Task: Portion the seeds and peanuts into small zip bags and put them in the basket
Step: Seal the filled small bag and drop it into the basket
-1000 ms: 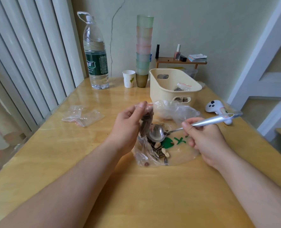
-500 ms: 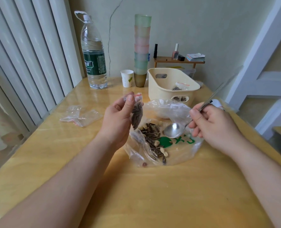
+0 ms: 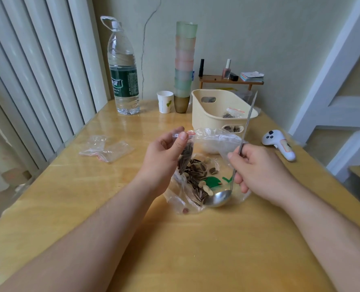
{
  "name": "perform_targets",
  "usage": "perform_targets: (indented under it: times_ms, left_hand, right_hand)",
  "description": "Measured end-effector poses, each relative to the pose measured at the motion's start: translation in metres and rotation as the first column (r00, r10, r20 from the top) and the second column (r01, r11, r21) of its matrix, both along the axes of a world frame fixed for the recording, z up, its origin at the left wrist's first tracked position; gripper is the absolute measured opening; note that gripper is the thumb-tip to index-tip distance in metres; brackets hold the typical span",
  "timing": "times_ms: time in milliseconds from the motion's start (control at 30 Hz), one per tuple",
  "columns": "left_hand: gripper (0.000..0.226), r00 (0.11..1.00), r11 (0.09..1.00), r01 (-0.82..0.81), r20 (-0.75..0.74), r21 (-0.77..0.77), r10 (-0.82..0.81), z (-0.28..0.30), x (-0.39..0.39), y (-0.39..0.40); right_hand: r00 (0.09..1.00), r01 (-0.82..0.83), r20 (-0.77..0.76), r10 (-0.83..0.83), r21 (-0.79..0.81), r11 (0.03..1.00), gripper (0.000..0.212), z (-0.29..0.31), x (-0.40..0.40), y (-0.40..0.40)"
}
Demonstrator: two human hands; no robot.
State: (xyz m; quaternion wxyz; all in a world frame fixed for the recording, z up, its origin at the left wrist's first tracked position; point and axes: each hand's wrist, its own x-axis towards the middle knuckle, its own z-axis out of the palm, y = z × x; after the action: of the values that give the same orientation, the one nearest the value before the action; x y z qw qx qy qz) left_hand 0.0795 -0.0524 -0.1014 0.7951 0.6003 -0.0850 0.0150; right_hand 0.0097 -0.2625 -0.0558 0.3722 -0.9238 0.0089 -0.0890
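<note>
Steel spoon (image 3: 218, 198) dips low-centre into the seeds (image 3: 196, 175), my right grip (image 3: 259, 169) pinching its handle; my left grip (image 3: 164, 152) holds the zip bag (image 3: 185, 153) upright for filling, basket (image 3: 208, 114) waiting above.

Water bottle (image 3: 123, 66): a dark green label is carried around the middle; white characters are printed on its left part and a block of fine print on its right, but neither can be read at this size.
Large clear bag (image 3: 214, 182): a green printed mark, partly covered by seeds, is seen through the plastic on the desk (image 3: 196, 249); a solid green shape and a green stroke beside it are shown, and no letters can be made out.
Paper cup (image 3: 165, 101): a small green leaf motif is printed on the side; no wording is shown.
White controller (image 3: 280, 144): a faint dark marking is borne on a pale patch of the handle; it is illegible.
</note>
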Motion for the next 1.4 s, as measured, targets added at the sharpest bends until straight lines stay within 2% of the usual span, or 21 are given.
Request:
perform_targets:
  times_ms: [167,333,500,700,767,900,1033,1167,1233,1400]
  left_hand:
    - [0.047,1.0,0.999,0.018,-0.003,0.04,-0.018,-0.003,0.0,-0.001]
    - [0.049,1.0,0.997,-0.003,-0.012,0.079,0.003,-0.004,0.0,-0.001]
    - [0.046,1.0,0.995,0.005,-0.006,0.1,-0.004,-0.005,0.001,0.002]
    - [0.052,0.988,0.935,-0.015,0.148,0.356,-0.04,-0.007,-0.003,0.005]
    - [0.065,0.978,0.888,-0.036,0.199,0.458,-0.063,-0.011,-0.002,0.006]
    - [0.085,0.96,0.78,-0.11,0.268,0.616,-0.077,-0.016,-0.002,0.001]
    - [0.094,0.952,0.756,-0.163,0.303,0.634,-0.049,-0.013,-0.008,-0.006]
    - [0.102,0.949,0.753,-0.182,0.313,0.632,-0.032,-0.009,-0.01,-0.008]
    - [0.104,0.95,0.752,-0.186,0.311,0.632,-0.027,-0.008,-0.01,-0.008]
    - [0.104,0.952,0.763,-0.182,0.307,0.621,-0.023,-0.009,-0.01,-0.008]
  right_hand:
    - [0.998,0.059,0.025,-0.064,0.187,0.981,0.022,-0.016,0.01,0.007]
    - [0.991,0.131,-0.034,-0.127,0.354,0.926,0.02,-0.025,0.017,0.005]
    - [0.983,0.171,-0.007,-0.184,0.41,0.896,0.019,-0.015,0.016,-0.007]
    - [0.967,0.162,0.108,-0.23,0.435,0.886,0.019,0.019,0.017,-0.012]
    - [0.954,0.141,0.189,-0.231,0.396,0.908,0.02,0.035,0.019,-0.012]
    - [0.91,0.146,0.372,-0.183,0.125,0.981,0.024,0.061,0.016,-0.004]
    - [0.875,0.085,0.483,-0.026,-0.101,0.991,0.028,0.073,0.017,0.007]
    - [0.843,-0.017,0.489,0.224,-0.391,0.92,0.031,0.065,0.021,0.016]
    - [0.803,-0.024,0.531,0.271,-0.425,0.905,0.033,0.06,0.022,0.016]
    - [0.758,-0.011,0.596,0.264,-0.394,0.919,0.031,0.052,0.025,0.009]
